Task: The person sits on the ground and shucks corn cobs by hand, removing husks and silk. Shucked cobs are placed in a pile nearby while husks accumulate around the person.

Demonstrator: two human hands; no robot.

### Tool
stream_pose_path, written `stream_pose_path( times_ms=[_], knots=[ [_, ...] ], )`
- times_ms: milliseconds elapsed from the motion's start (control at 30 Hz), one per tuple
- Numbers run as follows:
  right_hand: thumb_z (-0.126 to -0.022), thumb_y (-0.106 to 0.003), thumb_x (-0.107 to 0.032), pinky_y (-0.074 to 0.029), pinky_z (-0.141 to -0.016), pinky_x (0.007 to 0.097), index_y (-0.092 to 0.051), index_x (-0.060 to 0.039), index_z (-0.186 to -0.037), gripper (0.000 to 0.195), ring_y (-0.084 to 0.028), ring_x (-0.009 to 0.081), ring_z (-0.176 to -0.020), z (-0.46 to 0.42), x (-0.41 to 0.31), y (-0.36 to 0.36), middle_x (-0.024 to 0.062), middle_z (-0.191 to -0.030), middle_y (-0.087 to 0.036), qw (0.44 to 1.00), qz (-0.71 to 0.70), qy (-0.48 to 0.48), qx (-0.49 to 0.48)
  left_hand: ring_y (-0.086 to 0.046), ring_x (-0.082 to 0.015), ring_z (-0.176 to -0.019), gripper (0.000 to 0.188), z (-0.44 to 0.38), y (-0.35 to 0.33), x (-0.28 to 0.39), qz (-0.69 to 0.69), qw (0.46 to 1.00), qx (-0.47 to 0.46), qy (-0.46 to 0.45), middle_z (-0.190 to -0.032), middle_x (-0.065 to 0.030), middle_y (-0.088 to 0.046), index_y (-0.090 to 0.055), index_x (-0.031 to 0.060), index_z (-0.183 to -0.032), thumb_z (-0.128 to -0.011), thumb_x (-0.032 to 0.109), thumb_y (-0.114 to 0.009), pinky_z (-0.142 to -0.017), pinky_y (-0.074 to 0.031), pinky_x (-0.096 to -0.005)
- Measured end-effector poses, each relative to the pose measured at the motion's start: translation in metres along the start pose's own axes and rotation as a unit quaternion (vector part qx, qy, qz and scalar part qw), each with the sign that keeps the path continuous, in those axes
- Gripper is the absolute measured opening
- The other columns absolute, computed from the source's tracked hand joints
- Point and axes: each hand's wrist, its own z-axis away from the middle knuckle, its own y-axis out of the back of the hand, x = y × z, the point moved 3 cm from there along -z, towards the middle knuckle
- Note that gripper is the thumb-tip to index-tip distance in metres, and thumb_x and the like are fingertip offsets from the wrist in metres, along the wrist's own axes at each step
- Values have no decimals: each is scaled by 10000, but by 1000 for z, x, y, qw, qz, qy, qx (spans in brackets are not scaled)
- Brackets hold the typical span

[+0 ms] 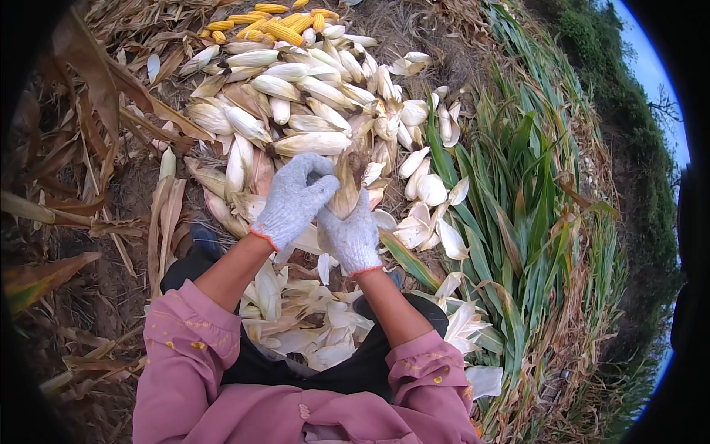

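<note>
Both hands wear pale grey knitted gloves with orange cuffs. My right hand [352, 236] grips the lower end of an ear of corn in its dry husk [346, 188], which stands roughly upright. My left hand [299, 194] is at the ear's left side, fingers curled with a gap inside them; whether it pinches the husk is hard to tell. Just beyond the hands lies a heap of unhusked corn ears [313, 142] with whitish husks. At the heap's far end are several husked yellow corn cobs [283, 32].
Loose husks [333, 327] lie between the knees, and more husks [432, 188] lie right of the heap. Green corn stalks and leaves [521, 222] are piled along the right. Dry brown corn leaves [89, 94] stick in from the left, over bare soil and straw.
</note>
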Motion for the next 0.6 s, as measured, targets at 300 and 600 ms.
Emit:
stream_pose_path(
  times_ms=[300, 600],
  knots=[
    [-693, -779, -384, -469, -834, 407, -521, -36, -1136, 620, -610, 346, -968, -2, 4, 1, 198, -1044, -623, 998, 8, 52, 16, -529, -80, -686, 214, 3, -7, 3, 80, 996, 32, 6, -794, -12, -573, -596, 15, -953, -852, 194, -655, -619, -467, -240],
    [-741, -733, -397, -461, -899, 368, -419, 40, -1289, 768, -590, 275, -1051, -9, 7, 0, 158, -1127, -609, 990, -107, 53, -78, -567, -122, -691, 58, -2, -5, -11, 377, 914, -14, 146, -822, -27, -589, -556, 69, -934, -888, 98, -577, -602, -470, -257]
  ],
)
